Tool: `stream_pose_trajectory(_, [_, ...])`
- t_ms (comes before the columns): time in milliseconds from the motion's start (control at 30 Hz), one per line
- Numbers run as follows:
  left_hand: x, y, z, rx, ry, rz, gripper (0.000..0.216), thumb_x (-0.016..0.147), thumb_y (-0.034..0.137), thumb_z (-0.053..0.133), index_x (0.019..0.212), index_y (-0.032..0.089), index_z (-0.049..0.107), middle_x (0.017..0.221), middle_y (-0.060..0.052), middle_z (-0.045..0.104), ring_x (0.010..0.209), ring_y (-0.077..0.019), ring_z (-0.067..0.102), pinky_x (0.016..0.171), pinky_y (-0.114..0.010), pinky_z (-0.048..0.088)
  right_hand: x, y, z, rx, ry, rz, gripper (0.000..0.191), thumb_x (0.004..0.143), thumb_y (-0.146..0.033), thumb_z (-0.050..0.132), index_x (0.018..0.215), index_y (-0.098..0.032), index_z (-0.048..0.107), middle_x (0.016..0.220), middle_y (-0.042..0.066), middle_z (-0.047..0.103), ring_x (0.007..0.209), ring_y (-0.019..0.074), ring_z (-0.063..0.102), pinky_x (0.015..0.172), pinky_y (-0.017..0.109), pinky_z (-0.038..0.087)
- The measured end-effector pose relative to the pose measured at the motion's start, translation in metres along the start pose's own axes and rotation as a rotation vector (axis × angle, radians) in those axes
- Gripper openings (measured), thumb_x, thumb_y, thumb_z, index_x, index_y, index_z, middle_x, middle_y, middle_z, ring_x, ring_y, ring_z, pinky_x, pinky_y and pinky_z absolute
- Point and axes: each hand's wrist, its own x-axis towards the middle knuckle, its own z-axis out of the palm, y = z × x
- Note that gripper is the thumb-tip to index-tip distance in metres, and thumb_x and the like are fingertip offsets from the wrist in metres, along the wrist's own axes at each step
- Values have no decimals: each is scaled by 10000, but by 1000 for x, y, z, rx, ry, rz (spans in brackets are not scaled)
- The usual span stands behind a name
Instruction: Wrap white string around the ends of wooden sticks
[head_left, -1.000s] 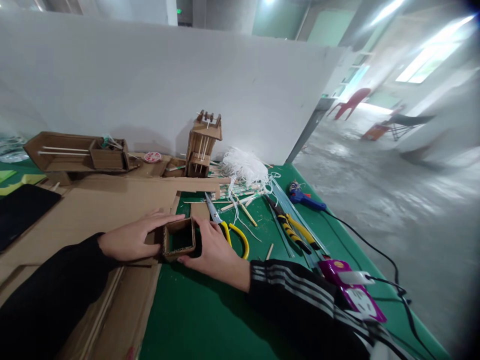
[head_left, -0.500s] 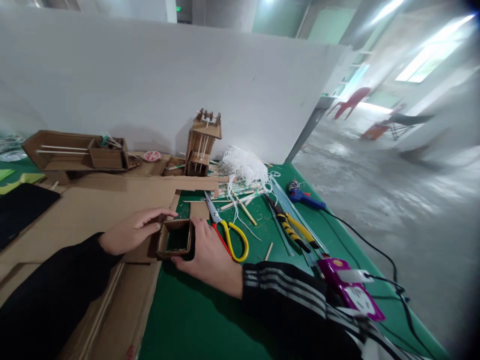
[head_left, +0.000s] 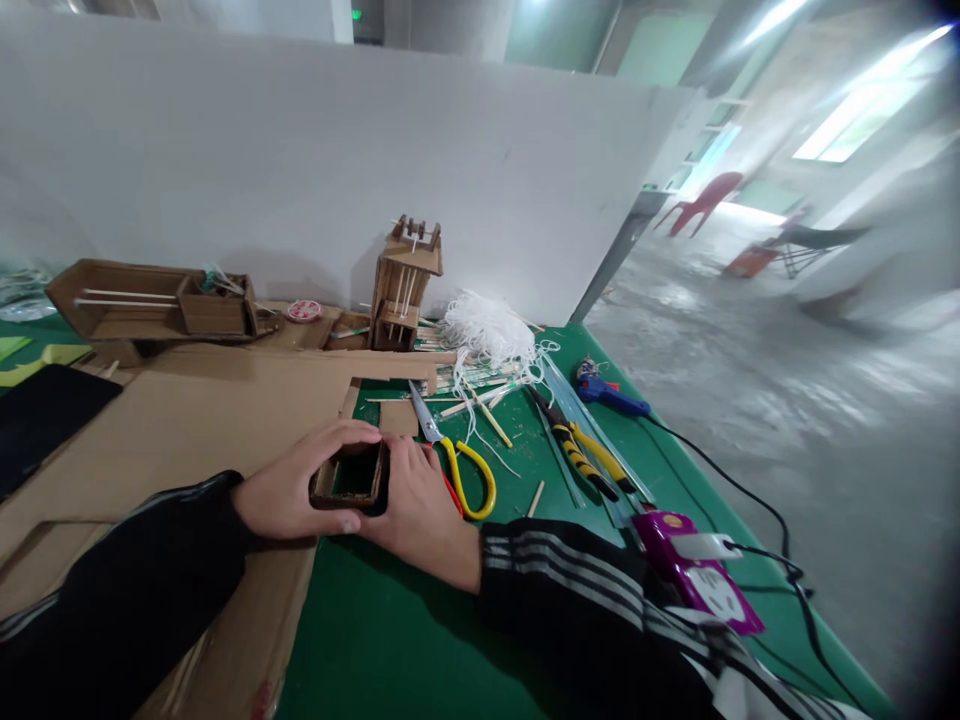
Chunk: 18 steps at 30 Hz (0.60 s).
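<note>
A small open-topped cardboard box (head_left: 343, 500) stands on the green table at the edge of a large cardboard sheet (head_left: 247, 400). My left hand (head_left: 296, 485) wraps its left side, thumb along the near wall and fingers at the far wall. From the right, my right hand (head_left: 416, 505) grips the same box with its fingers on the right wall and its thumb near the front corner. Just beyond the right hand lie scissors (head_left: 472, 480) with yellow and red handles. A small cardboard piece (head_left: 397, 418) lies behind the box.
Pliers (head_left: 581, 450), clear glue sticks (head_left: 562, 400), a blue glue gun (head_left: 611, 393) and a purple power strip (head_left: 697, 570) lie to the right. White string (head_left: 487, 330) heaps at the back beside an upright cardboard model (head_left: 405, 285). Another cardboard model (head_left: 150, 305) lies at left.
My left hand has moved right and closed around the left side of the box, its thumb now along the near wall. My right hand has stayed on the box.
</note>
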Motion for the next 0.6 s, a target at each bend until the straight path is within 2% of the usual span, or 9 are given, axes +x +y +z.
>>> stream_pose_trajectory(200, [2, -1, 3, 49, -1, -24, 645, 805, 358, 687, 1357, 248, 372, 1392, -128, 451, 1306, -306, 424, 1113, -487, 344, 1, -2, 1, -51, -14, 5, 628, 709, -443, 700, 1209, -160, 446, 1107, 107, 587, 1035, 295, 546, 940, 475, 377])
stream_pose_trajectory(367, [2, 1, 1, 19, -10, -67, 678, 804, 366, 688, 1377, 242, 350, 1411, -129, 436, 1312, -316, 416, 1110, -493, 345, -2, 9, -22, -56, -59, -58, 797, 697, -593, 691, 1309, -169, 406, 1224, 121, 556, 1149, 312, 487, 1023, 503, 311])
stream_pose_trajectory(433, [3, 3, 1, 17, -14, -80, 673, 802, 370, 687, 1376, 242, 361, 1408, -127, 442, 1306, -319, 421, 1106, -501, 343, -9, 22, -38, -107, -80, -44, 668, 763, -578, 643, 1279, -196, 459, 1261, 113, 538, 1202, 311, 446, 1033, 498, 305])
stream_pose_trajectory(533, [3, 5, 0, -1, -23, -89, 663, 795, 372, 693, 1366, 239, 383, 1402, -122, 454, 1291, -316, 437, 1095, -494, 356, -21, 46, -59, -218, -158, 31, 443, 857, -454, 573, 1232, -224, 522, 1305, 110, 508, 1219, 314, 432, 984, 505, 352])
stream_pose_trajectory(600, [3, 6, -1, -7, -25, -97, 657, 797, 373, 692, 1363, 246, 384, 1405, -115, 451, 1291, -309, 440, 1095, -486, 359, -28, 58, -65, -226, -207, 13, 434, 820, -419, 629, 1211, -247, 553, 1351, 96, 490, 1214, 322, 443, 964, 503, 376])
